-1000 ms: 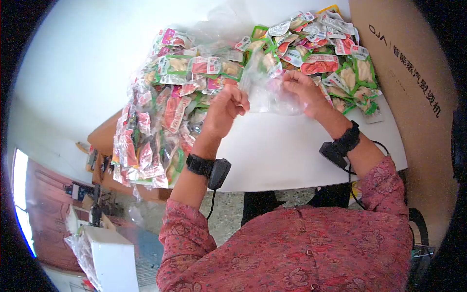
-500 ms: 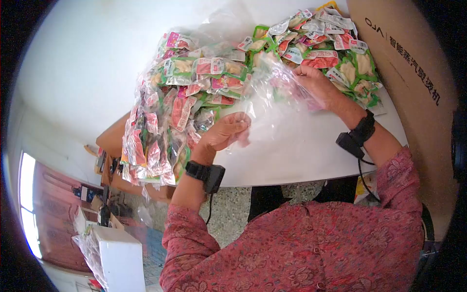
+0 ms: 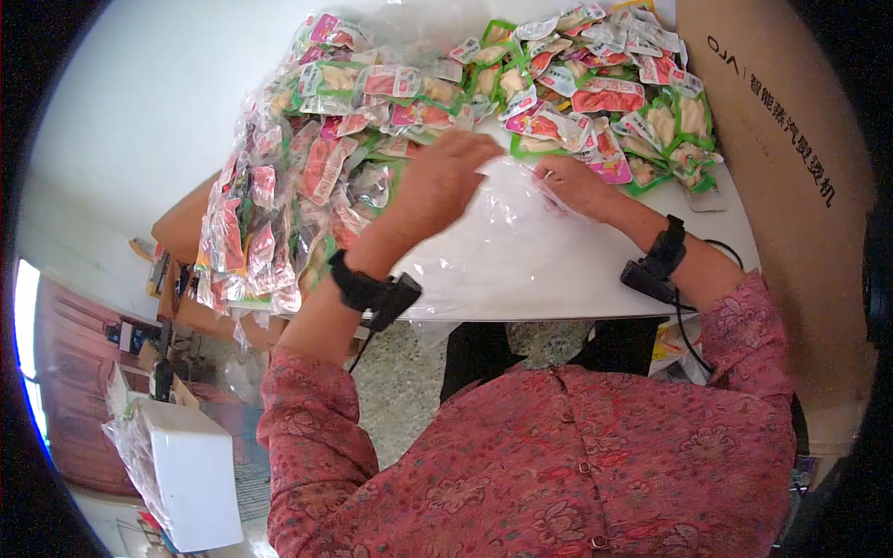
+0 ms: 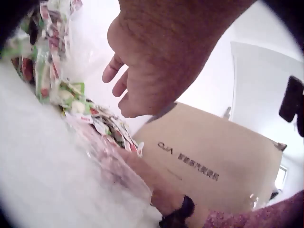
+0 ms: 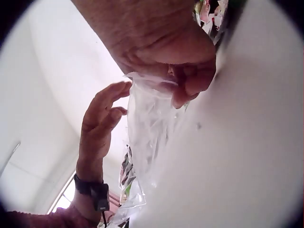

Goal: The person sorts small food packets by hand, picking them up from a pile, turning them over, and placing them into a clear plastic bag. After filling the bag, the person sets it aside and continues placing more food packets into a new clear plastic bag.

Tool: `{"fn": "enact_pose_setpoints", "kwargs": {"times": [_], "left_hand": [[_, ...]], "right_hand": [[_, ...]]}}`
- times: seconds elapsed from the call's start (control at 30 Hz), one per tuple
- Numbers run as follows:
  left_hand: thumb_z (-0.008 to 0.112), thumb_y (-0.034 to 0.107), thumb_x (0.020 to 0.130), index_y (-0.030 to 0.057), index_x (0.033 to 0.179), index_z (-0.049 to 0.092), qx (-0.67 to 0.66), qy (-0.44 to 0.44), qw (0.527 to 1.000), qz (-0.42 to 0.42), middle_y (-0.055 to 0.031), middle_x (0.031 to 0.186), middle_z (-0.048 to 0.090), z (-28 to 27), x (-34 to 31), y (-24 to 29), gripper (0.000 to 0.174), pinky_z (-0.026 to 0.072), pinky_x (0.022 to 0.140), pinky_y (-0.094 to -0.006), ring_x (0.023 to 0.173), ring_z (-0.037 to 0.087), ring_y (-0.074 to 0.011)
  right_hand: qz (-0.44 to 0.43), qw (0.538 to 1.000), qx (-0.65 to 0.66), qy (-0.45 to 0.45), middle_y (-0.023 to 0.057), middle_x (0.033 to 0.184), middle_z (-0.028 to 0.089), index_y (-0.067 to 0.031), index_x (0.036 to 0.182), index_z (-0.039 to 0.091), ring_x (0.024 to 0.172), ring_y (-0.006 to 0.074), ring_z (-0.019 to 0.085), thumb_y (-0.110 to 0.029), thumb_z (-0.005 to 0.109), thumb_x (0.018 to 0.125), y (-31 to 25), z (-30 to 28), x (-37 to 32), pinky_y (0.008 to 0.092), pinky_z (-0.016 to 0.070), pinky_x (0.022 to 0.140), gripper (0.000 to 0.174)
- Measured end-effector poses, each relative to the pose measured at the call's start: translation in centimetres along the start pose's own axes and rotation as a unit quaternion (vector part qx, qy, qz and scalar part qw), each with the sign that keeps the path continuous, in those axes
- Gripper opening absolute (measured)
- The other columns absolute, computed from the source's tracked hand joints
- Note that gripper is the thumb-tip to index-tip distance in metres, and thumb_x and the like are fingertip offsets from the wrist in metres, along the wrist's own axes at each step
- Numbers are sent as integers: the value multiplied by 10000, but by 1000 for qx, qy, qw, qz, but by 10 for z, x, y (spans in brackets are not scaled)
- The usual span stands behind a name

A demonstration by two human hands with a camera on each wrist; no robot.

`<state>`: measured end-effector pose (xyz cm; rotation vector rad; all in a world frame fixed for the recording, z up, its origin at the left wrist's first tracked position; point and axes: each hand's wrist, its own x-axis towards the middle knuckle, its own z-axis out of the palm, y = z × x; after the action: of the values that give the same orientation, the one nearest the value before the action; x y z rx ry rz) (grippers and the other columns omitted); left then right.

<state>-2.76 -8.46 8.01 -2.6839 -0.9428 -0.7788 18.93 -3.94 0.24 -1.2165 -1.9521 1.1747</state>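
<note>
My right hand [image 3: 579, 191] pinches the rim of a clear plastic bag [image 5: 149, 118] at the front of the right-hand heap of packets. The bag [image 3: 498, 242] spreads over the white table toward the person, thin and see-through. Above its left part is my left hand [image 3: 446, 181], fingers extended and holding nothing; in the left wrist view this hand [image 4: 147, 71] is raised over the table. Just behind the right hand lie a pink-edged packet [image 3: 609, 158] and a white-and-pink packet [image 3: 553, 127] at the heap's near edge.
Small sealed food packets [image 3: 609, 96] are heaped at the back right. Clear bags filled with similar packets [image 3: 326, 167] cover the table's left side. A large cardboard box [image 3: 772, 139] stands along the right edge. A white box [image 3: 195, 474] is low at left.
My left hand has let go of the bag and risen away from the person, its fingers straightening. The bag now spreads lower over the table, and packets by the right hand show uncovered.
</note>
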Motion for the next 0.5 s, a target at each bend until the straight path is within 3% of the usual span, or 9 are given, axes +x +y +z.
{"fn": "enact_pose_setpoints", "kwargs": {"times": [0.03,0.1,0.2,0.27,0.37,0.5], "left_hand": [[594,50,697,85,1029,544,-11,3,1000,24,-88,1031,555,14,6,8,338,412,826,-379,979,503,-277],[586,62,719,102,1138,481,-15,-98,995,18,-100,1109,519,35,14,15,434,401,884,-376,1044,473,-276],[593,82,716,98,1036,533,-13,-156,987,-23,-88,1049,535,52,20,12,326,419,849,-363,999,487,-274],[587,110,730,87,909,562,7,-211,977,-29,-69,1000,542,62,25,6,182,444,793,-355,965,494,-265],[574,101,741,79,879,552,-46,-133,990,-7,-66,989,541,64,28,6,142,454,765,-353,954,499,-272],[564,89,746,67,854,535,-100,-105,989,2,-78,987,536,55,33,5,114,453,753,-363,936,513,-280]], "right_hand": [[-11,1000,19,-19,85,601,571,-4,812,556,527,204,567,-173,519,792,6,4,7,323,462,538,175],[-22,999,32,-35,80,611,580,-4,833,565,542,214,573,-187,527,792,10,2,11,325,466,556,191],[-56,996,-73,-19,120,716,604,-4,836,575,626,188,586,-189,562,777,12,-1,10,317,466,582,195],[-64,995,-70,-17,117,731,602,-2,837,576,642,180,584,-180,563,775,25,-4,14,314,465,583,189],[-42,999,-23,-23,101,733,591,3,844,570,644,162,572,-155,565,769,27,-12,11,303,459,572,175],[8,997,75,-18,61,700,559,8,886,552,617,129,541,-122,566,765,13,-18,4,272,446,542,178]]}}
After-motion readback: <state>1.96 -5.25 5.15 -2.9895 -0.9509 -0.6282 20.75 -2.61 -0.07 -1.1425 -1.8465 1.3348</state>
